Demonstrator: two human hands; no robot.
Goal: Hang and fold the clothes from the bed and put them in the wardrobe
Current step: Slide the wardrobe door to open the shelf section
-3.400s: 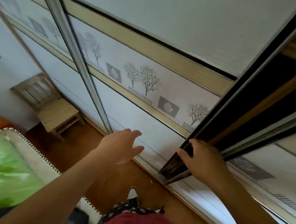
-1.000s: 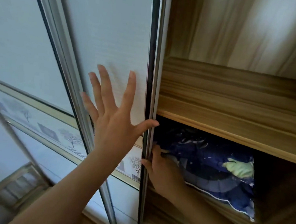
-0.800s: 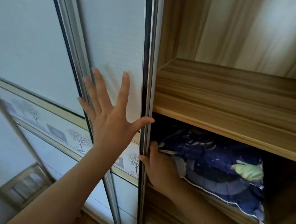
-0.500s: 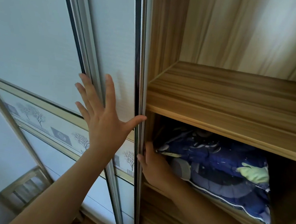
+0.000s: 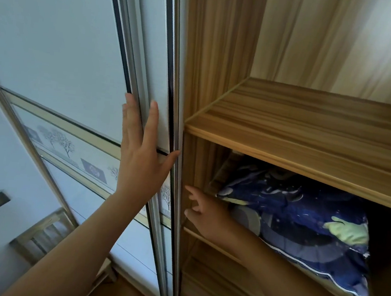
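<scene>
The wardrobe's white sliding door [image 5: 151, 48] stands pushed to the left, baring wooden shelves [image 5: 299, 124]. My left hand [image 5: 141, 152] presses flat on the door, fingers straight up, thumb at its metal edge. My right hand [image 5: 204, 210] hovers just inside the opening by the door's edge, fingers loosely spread and holding nothing. A dark blue patterned pillow [image 5: 302, 220] lies on the lower shelf to the right of that hand. No clothes from the bed are in sight.
A second sliding panel with a tree-print band [image 5: 70, 145] lies further left. A wooden chair [image 5: 45, 233] stands low at the left by the wall. The upper shelf holds nothing visible. More shelving [image 5: 213, 276] runs below the pillow.
The door has slid further left, widening the opening. My left hand went with it. My right hand has come off the door edge and now hangs free inside the wardrobe.
</scene>
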